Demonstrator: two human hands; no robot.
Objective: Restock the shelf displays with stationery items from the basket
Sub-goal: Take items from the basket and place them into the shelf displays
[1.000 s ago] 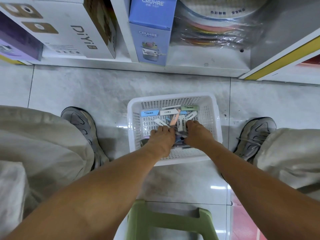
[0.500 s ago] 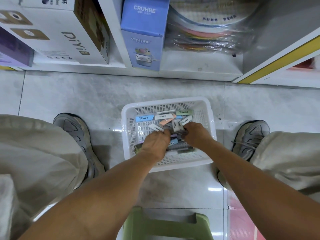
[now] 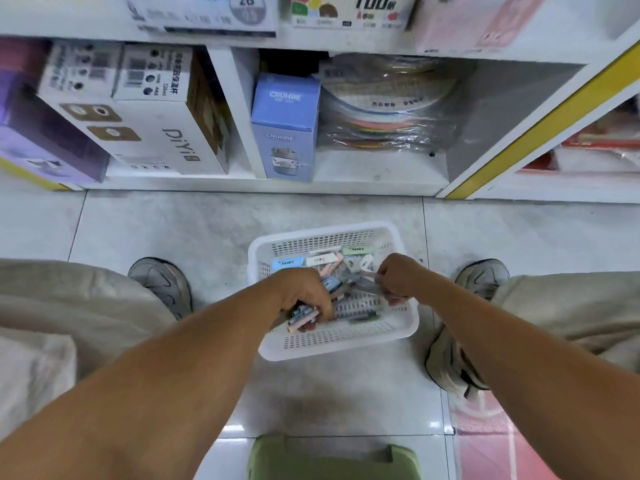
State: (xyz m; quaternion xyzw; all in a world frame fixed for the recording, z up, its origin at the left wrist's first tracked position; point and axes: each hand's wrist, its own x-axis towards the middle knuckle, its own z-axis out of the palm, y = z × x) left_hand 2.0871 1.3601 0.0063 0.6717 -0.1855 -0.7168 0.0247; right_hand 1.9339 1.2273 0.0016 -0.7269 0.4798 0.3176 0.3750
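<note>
At the foot of a shop shelf [image 3: 346,183], a person lifts stationery from a white basket [image 3: 346,348] on the floor.

Since a second ago both hands have risen from the pile: the left hand [image 3: 304,296] grips a bundle of small packets [image 3: 302,315], the right hand [image 3: 398,278] is closed around something mostly hidden. Restocking seems next. Packet labels are too blurred to read.

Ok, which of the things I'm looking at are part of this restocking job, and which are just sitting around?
Part of the job:
white basket
stationery items in it
bundle gripped by left hand
right hand, gripping more

Just there:
CRUHRE box
DiYi box
green stool
</note>
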